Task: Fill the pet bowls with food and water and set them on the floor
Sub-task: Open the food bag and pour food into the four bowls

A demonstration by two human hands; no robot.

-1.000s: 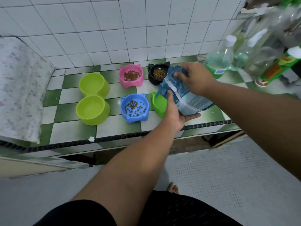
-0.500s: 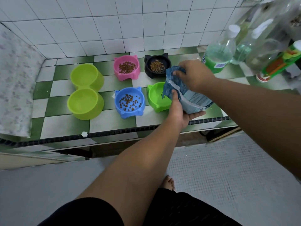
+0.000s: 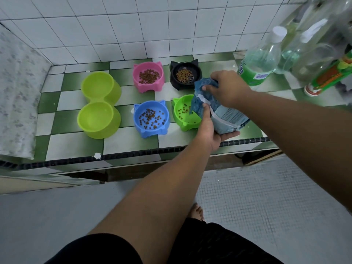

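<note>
Clearly the step in hand is pouring: the food bag [image 3: 226, 115] hangs tilted over the right edge of the green bowl [image 3: 185, 126], its torn mouth dipping toward the inside, where a few kibbles already lie. The left hand [image 3: 208, 128] cups the bag's base from below, palm up and thumb pressed along its side, which probably lets it carry the weight and set the tilt. The right hand [image 3: 228, 88], above and behind the green bowl, pinches the bag's top edge between thumb and curled fingers, likely to hold the mouth open and meter the flow.

Just left of the green bowl stands the blue bowl [image 3: 150, 133], scattered with kibble. Behind the green bowl sits the black bowl [image 3: 175, 80], and behind and to its left the pink bowl [image 3: 146, 87]; both hold small heaps. Farther left of the green bowl, well apart, the lime double bowl [image 3: 112, 128] looks empty of food. All stand in a tidy group on the tiled counter [image 3: 76, 143], near its front edge, which keeps each within reach of one pour.

Behind and right of the green bowl stands a capped bottle [image 3: 261, 60] of clear liquid, a likely source for the water. Nothing is on the floor [image 3: 266, 197] yet.
</note>
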